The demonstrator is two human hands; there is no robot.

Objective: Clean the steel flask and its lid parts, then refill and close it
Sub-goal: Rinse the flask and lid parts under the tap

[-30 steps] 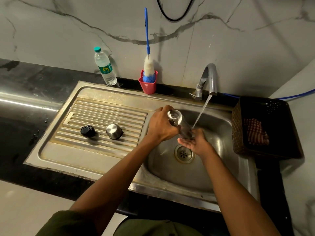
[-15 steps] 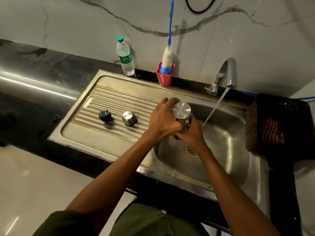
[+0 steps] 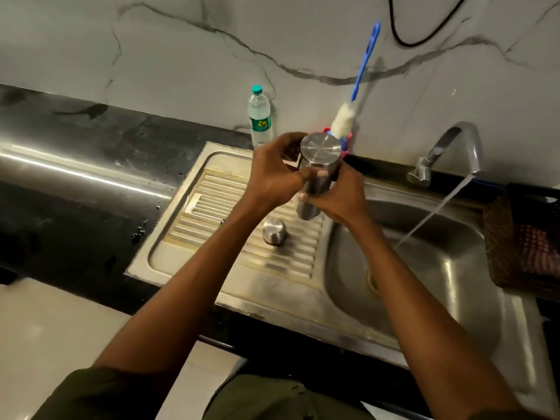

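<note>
Frame centre: left hand and right hand both curled tight round steel flask, base-up over draining board; tap running.

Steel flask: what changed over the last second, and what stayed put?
The steel flask left the tap stream and now sits base-up over the drainboard; the right hand, earlier open under the water, now grips it with the left hand. The steel cap stays put; the tap still runs.
</note>
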